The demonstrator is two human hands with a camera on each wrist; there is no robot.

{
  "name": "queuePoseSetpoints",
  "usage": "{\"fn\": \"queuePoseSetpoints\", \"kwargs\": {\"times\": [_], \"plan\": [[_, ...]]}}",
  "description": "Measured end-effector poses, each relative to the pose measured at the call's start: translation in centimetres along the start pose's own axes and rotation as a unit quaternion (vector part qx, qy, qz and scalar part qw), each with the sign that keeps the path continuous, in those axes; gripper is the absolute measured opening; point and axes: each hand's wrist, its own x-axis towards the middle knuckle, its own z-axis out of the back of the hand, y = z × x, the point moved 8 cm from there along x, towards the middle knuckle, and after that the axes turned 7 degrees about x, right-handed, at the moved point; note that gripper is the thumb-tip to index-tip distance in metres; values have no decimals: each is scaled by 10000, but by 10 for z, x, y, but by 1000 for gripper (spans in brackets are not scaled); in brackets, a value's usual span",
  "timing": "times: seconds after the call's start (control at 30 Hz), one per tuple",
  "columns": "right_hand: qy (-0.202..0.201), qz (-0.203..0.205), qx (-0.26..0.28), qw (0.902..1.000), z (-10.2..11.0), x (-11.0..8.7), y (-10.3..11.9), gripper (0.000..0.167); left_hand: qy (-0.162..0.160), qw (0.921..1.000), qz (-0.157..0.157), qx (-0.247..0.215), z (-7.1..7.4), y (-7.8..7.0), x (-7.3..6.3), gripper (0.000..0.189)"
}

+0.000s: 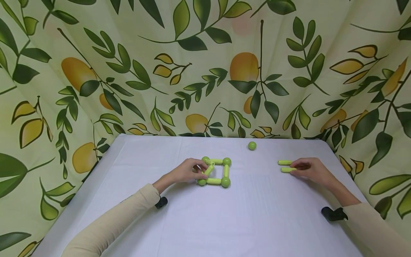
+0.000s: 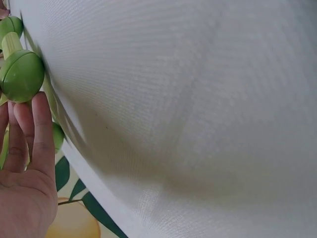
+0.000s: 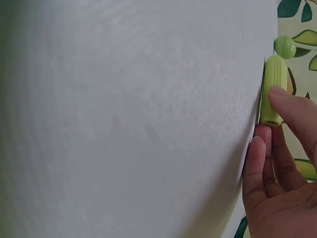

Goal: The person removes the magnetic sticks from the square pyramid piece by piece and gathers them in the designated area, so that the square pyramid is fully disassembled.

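Observation:
A light green square frame (image 1: 226, 171) of rods with darker green balls at its corners lies on the table. One more rod (image 1: 209, 169) slants up at its left side. My left hand (image 1: 189, 170) grips the frame's left side. In the left wrist view its fingertips touch a corner ball (image 2: 23, 77); the thumb is mostly out of sight there. Over on the right, two loose green rods (image 1: 285, 162) lie side by side. My right hand (image 1: 306, 168) pinches the nearer rod (image 1: 288, 170); in the right wrist view the thumb lies on a rod (image 3: 275, 89).
A single green ball (image 1: 252, 145) sits near the table's back edge, between the frame and the loose rods. The white-covered table (image 1: 250, 221) meets a leaf-and-fruit patterned curtain (image 1: 205, 89) at the back and sides.

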Motion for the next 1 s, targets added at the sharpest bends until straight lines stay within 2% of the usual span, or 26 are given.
{"fn": "queuePoseSetpoints", "kwargs": {"times": [0.57, 0.73, 1.0], "plan": [[85, -139, -65, 9998, -2, 0, -1, 20, 15, 10000, 76, 20, -1, 6, 1, 24], [186, -161, 67, 9997, 1, 0, -1, 23, 15, 10000, 63, 10, -1, 5, 1, 24], [-15, -60, 236, 9997, 10, 2, 5, 26, 18, 9999, 106, 29, -2, 6, 1, 24]]}}
